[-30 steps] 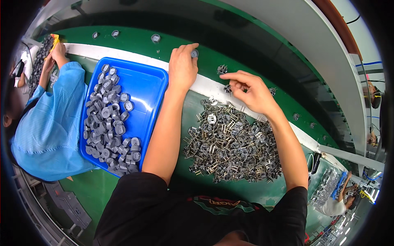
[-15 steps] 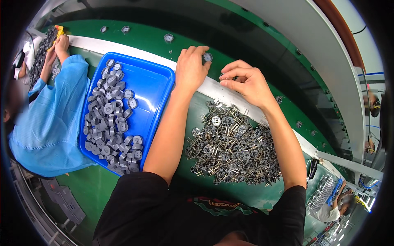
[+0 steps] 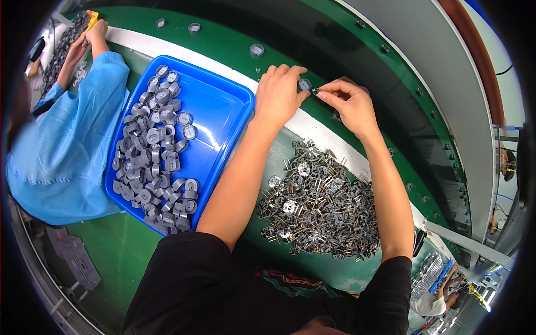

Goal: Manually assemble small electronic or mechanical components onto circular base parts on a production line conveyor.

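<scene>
On the green conveyor belt, my left hand [image 3: 279, 94] steadies a small round grey plastic housing [image 3: 304, 85] between thumb and forefinger. Close by on the right, my right hand [image 3: 350, 105] pinches a small dark part [image 3: 316, 91] at its fingertips, right beside the housing; its exact kind is too small to tell. Below my hands lies a heap of small metal-pinned parts [image 3: 318, 206], dark with shiny prongs. To the left, a blue tray [image 3: 215, 95] holds many grey plastic housings [image 3: 146, 151] like the one in my left hand.
A white rail [image 3: 215, 66] runs between the table and the belt. Several single housings [image 3: 256, 50] stand on the belt farther left. A co-worker in a blue sleeve [image 3: 72, 139] works close by on the left, hands at a yellow-edged container. Another person [image 3: 432, 301] is at far right.
My right hand's fingertips have closed in on the housing, bringing the small dark part beside it. My left hand stays at the housing. The whole view has shifted slightly.
</scene>
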Tool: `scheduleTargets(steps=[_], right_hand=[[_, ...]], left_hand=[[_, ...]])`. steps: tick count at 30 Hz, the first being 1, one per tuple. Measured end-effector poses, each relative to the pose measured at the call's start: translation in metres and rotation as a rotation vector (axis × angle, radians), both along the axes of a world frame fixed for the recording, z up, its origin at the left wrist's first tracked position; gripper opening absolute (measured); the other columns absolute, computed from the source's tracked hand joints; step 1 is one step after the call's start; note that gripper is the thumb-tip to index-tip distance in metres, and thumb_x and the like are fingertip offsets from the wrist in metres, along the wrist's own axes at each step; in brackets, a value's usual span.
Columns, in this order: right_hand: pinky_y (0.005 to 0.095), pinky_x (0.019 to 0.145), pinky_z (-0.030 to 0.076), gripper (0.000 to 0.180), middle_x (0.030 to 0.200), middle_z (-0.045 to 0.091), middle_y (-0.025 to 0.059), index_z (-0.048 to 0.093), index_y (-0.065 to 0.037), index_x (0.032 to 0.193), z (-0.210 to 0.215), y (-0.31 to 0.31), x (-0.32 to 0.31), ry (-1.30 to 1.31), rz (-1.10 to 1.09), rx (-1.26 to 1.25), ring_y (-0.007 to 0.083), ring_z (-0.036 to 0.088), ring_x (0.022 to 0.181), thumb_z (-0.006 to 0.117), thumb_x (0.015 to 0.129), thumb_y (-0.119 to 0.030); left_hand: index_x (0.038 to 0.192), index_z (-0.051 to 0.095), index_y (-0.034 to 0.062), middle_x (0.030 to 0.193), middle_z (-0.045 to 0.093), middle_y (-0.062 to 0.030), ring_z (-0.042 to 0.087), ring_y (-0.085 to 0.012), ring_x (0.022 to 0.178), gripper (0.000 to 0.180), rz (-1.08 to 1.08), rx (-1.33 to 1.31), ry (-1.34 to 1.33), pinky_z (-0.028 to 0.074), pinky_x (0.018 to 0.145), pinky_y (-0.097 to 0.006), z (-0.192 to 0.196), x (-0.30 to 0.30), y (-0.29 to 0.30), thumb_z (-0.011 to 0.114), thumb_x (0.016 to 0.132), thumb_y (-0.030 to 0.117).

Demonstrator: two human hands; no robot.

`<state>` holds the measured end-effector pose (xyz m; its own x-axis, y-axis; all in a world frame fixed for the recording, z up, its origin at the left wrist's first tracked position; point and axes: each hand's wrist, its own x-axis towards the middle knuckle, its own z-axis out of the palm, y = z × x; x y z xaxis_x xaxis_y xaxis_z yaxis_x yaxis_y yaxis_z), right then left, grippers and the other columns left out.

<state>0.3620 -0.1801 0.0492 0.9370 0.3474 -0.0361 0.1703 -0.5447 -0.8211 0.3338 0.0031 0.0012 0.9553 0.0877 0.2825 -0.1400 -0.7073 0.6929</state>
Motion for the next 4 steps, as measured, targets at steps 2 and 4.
scheduleTargets(steps=[2,4], right_hand=[[0.0273,0.068,0.047,0.017,0.097,0.068,0.0025,0.079,-0.006,0.098,-0.0015,0.0002,0.0010,0.050,0.004,-0.062,0.0099,0.058,0.073,0.080,0.084,-0.017],[0.0274,0.068,0.047,0.018,0.098,0.068,0.0027,0.078,-0.005,0.099,-0.0062,-0.0021,0.0005,0.012,0.044,-0.078,0.0101,0.058,0.073,0.080,0.085,-0.017]], left_hand=[[0.118,0.070,0.0102,0.101,0.068,-0.0074,0.060,-0.0288,0.103,0.046,-0.002,0.000,-0.002,0.048,0.093,-0.041,-0.0010,-0.0006,0.0004,0.083,0.074,0.014],[0.118,0.070,0.0105,0.101,0.068,-0.0072,0.060,-0.0286,0.103,0.046,0.000,-0.001,-0.002,0.048,0.094,-0.041,-0.0018,-0.0012,0.0018,0.082,0.075,0.015]])
